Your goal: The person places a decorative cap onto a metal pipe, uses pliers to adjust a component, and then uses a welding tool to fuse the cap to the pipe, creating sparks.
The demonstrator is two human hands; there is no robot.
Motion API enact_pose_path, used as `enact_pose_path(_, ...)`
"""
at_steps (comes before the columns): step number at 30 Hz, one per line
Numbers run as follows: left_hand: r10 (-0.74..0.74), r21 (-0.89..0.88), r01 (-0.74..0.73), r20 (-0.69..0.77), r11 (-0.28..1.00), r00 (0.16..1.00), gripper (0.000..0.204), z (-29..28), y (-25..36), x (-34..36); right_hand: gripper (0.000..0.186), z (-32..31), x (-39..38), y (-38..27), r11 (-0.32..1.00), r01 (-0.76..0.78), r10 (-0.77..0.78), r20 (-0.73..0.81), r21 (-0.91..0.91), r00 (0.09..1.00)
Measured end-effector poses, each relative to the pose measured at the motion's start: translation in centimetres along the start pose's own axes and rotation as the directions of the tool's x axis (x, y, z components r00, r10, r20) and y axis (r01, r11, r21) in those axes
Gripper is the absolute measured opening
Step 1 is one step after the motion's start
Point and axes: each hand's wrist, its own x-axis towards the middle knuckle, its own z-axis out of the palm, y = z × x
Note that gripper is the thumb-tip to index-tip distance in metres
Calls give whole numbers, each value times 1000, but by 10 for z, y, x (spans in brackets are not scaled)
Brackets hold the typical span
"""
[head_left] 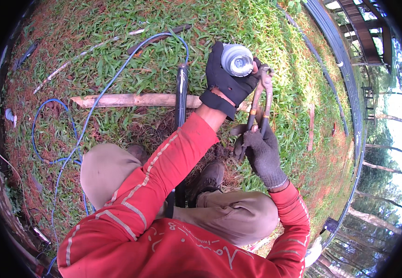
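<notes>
My left hand (229, 78), in a black glove with bare fingertips, is wrapped round a grey, round, cylinder-like piece (237, 60) with a clear, glassy-looking end turned up. What exactly this piece is I cannot make out. In a dark grey knit glove, my right hand (262, 150) grips the handles of a worn pair of pliers (260, 97). The pliers' head points upward beside the grey piece, close to my left fingertips; whether they touch is unclear. Left of my left wrist a black pipe (181, 95) stands between my legs, with a blue cable (185, 48) coming out of its top.
A wooden pole (136, 100) lies across the grass behind the black pipe. Loops of blue cable (34, 123) spread over the ground at left. A thin stick (85, 55) lies farther off. Long dark pipes (344, 60) run along the right, near a wooden structure (361, 28).
</notes>
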Motion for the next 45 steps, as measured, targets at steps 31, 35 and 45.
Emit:
enact_pose_path(31, -169, -212, 263, 378, 941, 910, 57, -12, 13, 28, 27, 25, -10, -76, 705, 183, -367, -132, -685, 921)
enact_pose_path(35, -79, -132, 103, 171, 986, 982, 49, -1, 20, 17, 53, 34, -29, -59, 785, 160, -295, -134, -598, 946)
enact_pose_path(45, -146, -29, 160, 279, 987, 949, 50, -14, 18, 24, 63, 24, -21, -49, 219, 300, -503, 156, -929, 850)
